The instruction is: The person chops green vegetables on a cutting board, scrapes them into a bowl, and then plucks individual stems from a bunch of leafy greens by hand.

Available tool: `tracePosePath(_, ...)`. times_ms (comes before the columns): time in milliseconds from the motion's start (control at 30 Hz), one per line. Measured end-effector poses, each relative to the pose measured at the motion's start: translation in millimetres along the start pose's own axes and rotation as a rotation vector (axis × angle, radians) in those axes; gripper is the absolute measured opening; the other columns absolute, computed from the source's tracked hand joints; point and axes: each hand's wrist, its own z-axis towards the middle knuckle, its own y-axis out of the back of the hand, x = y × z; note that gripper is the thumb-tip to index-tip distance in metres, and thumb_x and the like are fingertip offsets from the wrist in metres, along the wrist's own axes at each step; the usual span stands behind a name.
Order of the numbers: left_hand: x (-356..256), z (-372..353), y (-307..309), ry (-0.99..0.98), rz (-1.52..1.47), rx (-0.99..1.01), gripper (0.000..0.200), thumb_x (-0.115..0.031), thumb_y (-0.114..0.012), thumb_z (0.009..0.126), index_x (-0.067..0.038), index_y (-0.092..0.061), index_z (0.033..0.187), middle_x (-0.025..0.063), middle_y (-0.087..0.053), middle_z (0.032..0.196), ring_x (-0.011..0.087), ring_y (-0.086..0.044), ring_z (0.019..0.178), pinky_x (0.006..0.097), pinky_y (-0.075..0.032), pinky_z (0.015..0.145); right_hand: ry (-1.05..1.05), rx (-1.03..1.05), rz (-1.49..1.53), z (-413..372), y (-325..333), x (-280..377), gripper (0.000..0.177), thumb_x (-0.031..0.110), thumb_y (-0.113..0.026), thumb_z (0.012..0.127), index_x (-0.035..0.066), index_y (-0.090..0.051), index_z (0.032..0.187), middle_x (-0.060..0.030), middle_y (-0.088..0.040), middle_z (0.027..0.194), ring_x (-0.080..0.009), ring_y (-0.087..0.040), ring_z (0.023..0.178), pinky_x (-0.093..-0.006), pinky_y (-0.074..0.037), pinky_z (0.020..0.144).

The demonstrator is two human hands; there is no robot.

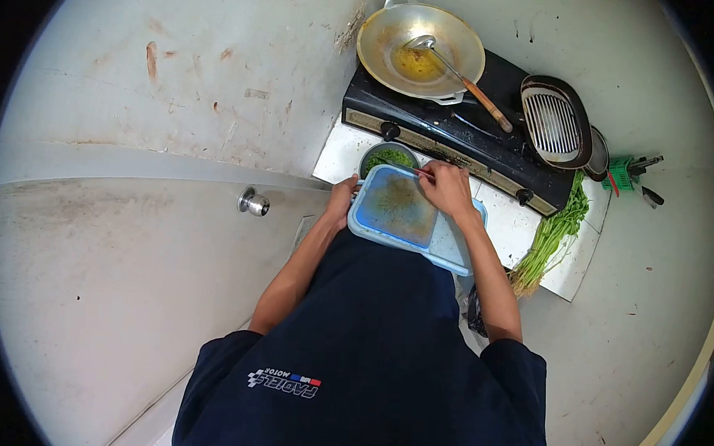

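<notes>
My left hand (344,198) grips the left edge of a light blue cutting board (451,247), lifted and tilted toward a small metal bowl (389,155) of chopped greens. My right hand (446,187) sits at the board's far edge, closed on a thin red-handled utensil (423,174) whose tip reaches the bowl. Green scraps cling to the board's middle.
A black gas stove (456,132) carries a wok (405,34) with yellow oil and a ladle (459,72). A grill pan (554,120) sits at the stove's right. A bunch of leafy greens (552,235) lies on the tiled counter. A door knob (253,202) is at left.
</notes>
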Motion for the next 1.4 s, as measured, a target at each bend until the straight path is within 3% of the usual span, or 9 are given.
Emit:
tracePosePath(267,4,4,9,0.009,-0.011,-0.012,0.038,-0.030,-0.046,0.108,0.005,-0.061,0.109,0.0127,-0.062,0.097,0.0204,-0.060,0.082,0.0354,-0.055,0.073,-0.007,-0.022,0.049,5,-16,-3,0.024,0.026,-0.067,0.087,0.007,-0.076,0.099,-0.0155,-0.075,0.093,-0.0357,-0.071,0.091,-0.0583,-0.043,0.091)
tracePosePath(367,6,4,9,0.015,-0.022,-0.011,0.037,-0.030,-0.046,0.108,0.005,-0.061,0.111,0.0133,-0.062,0.097,0.0202,-0.060,0.082,0.0354,-0.056,0.072,-0.060,0.076,-0.066,3,-9,2,0.022,0.026,-0.067,0.086,0.008,-0.077,0.096,-0.0157,-0.075,0.089,-0.0348,-0.071,0.089,-0.0579,-0.044,0.091)
tracePosePath(467,3,2,3,0.027,-0.058,0.007,0.036,-0.028,-0.046,0.108,0.005,-0.060,0.111,0.0134,-0.063,0.095,0.0197,-0.060,0.079,0.0344,-0.057,0.069,-0.070,0.069,-0.054,3,7,6,0.020,0.025,-0.068,0.085,0.010,-0.078,0.095,-0.0148,-0.075,0.091,-0.0336,-0.070,0.086,-0.0544,-0.042,0.090)
tracePosePath(567,9,15,14,0.033,0.011,0.089,0.047,-0.032,-0.042,0.109,0.010,-0.055,0.127,0.0240,-0.062,0.118,0.0263,-0.065,0.098,0.0385,-0.058,0.086,0.073,0.103,0.063,2,44,22,0.017,0.020,-0.069,0.085,0.010,-0.079,0.096,-0.0123,-0.076,0.093,-0.0322,-0.069,0.086,-0.0491,-0.039,0.092)
tracePosePath(667,18,33,25,0.029,0.021,0.137,0.045,-0.032,-0.042,0.109,0.009,-0.057,0.122,0.0222,-0.064,0.110,0.0253,-0.067,0.091,0.0377,-0.060,0.079,0.264,0.122,0.012,2,72,33,0.018,0.019,-0.071,0.085,0.012,-0.079,0.100,-0.0080,-0.075,0.091,-0.0281,-0.067,0.089,-0.0435,-0.034,0.093)
tracePosePath(800,16,31,21,0.032,0.038,0.116,0.045,-0.033,-0.042,0.109,0.009,-0.058,0.120,0.0209,-0.066,0.104,0.0242,-0.068,0.086,0.0369,-0.061,0.077,0.263,0.235,-0.092,10,99,52,0.017,0.010,-0.073,0.081,0.014,-0.081,0.095,-0.0087,-0.076,0.089,-0.0275,-0.069,0.087,-0.0503,-0.032,0.098)
tracePosePath(1200,12,17,15,0.030,0.000,0.070,0.048,-0.033,-0.044,0.109,0.012,-0.056,0.123,0.0220,-0.062,0.112,0.0267,-0.066,0.094,0.0396,-0.058,0.083,0.345,0.363,-0.229,46,93,68,0.017,0.007,-0.073,0.081,0.017,-0.081,0.093,-0.0037,-0.076,0.089,-0.0237,-0.067,0.084,-0.0518,-0.031,0.093)
tracePosePath(1300,11,14,14,0.024,-0.002,0.064,0.048,-0.033,-0.044,0.109,0.012,-0.055,0.123,0.0223,-0.062,0.113,0.0262,-0.065,0.094,0.0394,-0.058,0.083,0.347,0.369,-0.231,52,91,70,0.017,0.007,-0.073,0.079,0.015,-0.081,0.092,-0.0056,-0.076,0.088,-0.0250,-0.067,0.082,-0.0503,-0.032,0.090)
tracePosePath(1400,9,11,12,0.019,0.007,0.062,0.048,-0.032,-0.044,0.109,0.012,-0.055,0.123,0.0222,-0.062,0.113,0.0257,-0.064,0.093,0.0385,-0.059,0.081,0.364,0.207,-0.304,56,82,61,0.016,0.007,-0.071,0.077,0.013,-0.081,0.088,-0.0148,-0.072,0.076,-0.0316,-0.069,0.078,-0.0538,-0.034,0.091)
